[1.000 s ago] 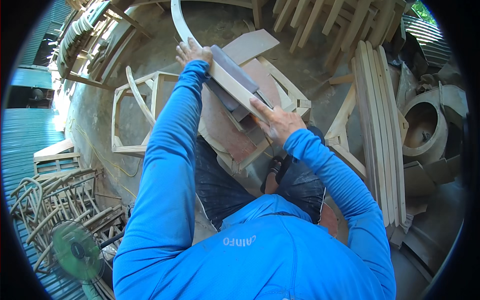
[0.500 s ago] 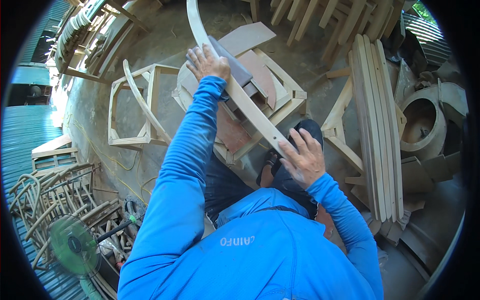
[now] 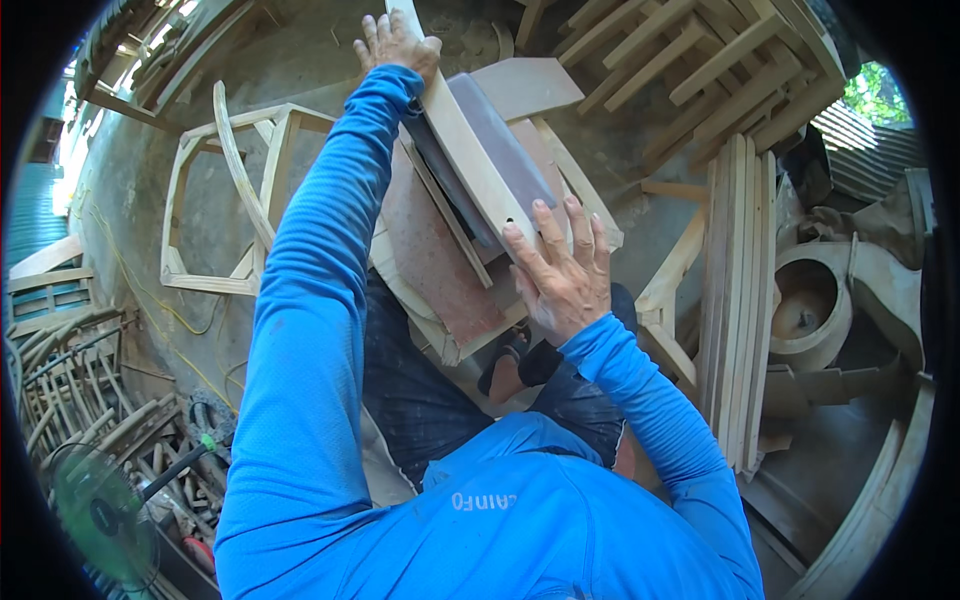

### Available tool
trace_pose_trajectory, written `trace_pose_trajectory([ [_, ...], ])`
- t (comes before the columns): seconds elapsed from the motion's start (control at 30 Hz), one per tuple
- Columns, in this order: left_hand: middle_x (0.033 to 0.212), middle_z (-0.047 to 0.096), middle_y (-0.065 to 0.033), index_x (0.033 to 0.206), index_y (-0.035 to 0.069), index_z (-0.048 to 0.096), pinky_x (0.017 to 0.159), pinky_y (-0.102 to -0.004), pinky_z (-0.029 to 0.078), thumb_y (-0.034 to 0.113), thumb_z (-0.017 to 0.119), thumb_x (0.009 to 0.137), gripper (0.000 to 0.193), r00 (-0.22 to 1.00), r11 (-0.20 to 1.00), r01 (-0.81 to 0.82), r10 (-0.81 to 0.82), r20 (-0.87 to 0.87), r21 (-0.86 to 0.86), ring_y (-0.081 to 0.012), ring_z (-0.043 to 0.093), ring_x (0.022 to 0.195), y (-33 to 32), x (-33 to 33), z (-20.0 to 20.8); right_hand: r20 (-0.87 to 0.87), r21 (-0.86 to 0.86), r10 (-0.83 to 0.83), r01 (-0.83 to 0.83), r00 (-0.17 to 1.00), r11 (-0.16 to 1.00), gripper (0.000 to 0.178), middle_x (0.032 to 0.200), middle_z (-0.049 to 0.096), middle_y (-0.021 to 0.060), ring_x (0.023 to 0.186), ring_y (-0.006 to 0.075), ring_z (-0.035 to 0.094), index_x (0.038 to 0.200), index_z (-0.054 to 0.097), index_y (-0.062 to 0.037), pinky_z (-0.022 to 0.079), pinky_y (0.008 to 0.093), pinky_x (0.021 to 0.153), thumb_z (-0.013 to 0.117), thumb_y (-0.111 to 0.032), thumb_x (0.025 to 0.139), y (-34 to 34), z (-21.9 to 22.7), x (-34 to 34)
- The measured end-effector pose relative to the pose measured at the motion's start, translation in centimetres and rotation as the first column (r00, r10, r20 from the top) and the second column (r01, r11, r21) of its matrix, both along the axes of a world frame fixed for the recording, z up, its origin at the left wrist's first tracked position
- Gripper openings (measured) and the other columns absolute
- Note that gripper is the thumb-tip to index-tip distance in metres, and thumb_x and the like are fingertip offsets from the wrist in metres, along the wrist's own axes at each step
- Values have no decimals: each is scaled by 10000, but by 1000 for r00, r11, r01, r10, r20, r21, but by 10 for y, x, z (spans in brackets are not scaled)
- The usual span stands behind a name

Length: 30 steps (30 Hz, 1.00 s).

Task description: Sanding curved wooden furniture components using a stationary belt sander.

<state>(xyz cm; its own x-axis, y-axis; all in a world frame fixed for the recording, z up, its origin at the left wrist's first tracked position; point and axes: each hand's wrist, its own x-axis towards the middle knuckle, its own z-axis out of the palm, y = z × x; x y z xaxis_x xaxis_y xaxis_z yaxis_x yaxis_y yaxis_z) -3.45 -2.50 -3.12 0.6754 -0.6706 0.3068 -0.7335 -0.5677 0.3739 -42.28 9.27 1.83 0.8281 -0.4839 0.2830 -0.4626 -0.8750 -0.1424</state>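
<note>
A long, pale, curved wooden slat (image 3: 462, 145) with a small dark hole near its close end lies slantwise over a grey, flat-topped block (image 3: 500, 140), which looks like a sanding belt. My left hand (image 3: 398, 48) holds the slat at its far part, fingers spread over one side and the thumb across it. At the near end, my right hand (image 3: 567, 265) holds the slat too, its fingers stretched out beside the hole and the thumb toward me. Beneath the block is a low wooden stand with a worn reddish board (image 3: 440, 250) on it.
To the left stands an open wooden frame (image 3: 215, 275) with a curved piece leaning on it. A green fan (image 3: 105, 515) is at lower left, near piled wooden parts. Long slats (image 3: 735, 300) are stacked at right, with more stacked frames (image 3: 700, 70) behind. A yellow cord (image 3: 165, 315) crosses the floor.
Both hands have moved away from me with the slat, so its holed end now lies close to the grey block. My view has also shifted.
</note>
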Motion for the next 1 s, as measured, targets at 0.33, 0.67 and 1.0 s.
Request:
trace_pose_trajectory([
  [0.33, 1601, 421, -154, 1608, 140, 287, 1262, -596, 112, 375, 534, 875, 808, 924, 997, 14, -42, -379, -75, -418, 200, 1557, -22, 79, 38, 74, -106, 58, -50, 996, 993, 534, 1438, 545, 160, 1438, 391, 391, 1416, 610, -244, 227, 575, 1211, 721, -262, 894, -47, -5, 108],
  [0.67, 1563, 479, -180, 1632, 178, 292, 1233, -558, 236, 478, 542, 908, 822, 974, 982, -154, 170, -151, 111, -389, 325, 1519, -40, 99, 10, 129, -18, 6, -3, 992, 1000, 621, 1161, 512, 120, 1160, 307, 464, 1390, 593, -77, 320, 473, 1035, 748, -360, 859, -54, -3, 98],
  [1.0, 1687, 220, -233, 1626, 67, 276, 1274, -549, 102, 427, 482, 966, 780, 983, 974, -176, 182, -31, 140, -392, 92, 1593, 50, -103, 22, 26, 185, 6, -11, 1000, 983, 639, 1149, 567, 137, 1110, 343, 545, 1346, 555, -85, 418, 450, 968, 812, -285, 796, -11, -6, -88],
])
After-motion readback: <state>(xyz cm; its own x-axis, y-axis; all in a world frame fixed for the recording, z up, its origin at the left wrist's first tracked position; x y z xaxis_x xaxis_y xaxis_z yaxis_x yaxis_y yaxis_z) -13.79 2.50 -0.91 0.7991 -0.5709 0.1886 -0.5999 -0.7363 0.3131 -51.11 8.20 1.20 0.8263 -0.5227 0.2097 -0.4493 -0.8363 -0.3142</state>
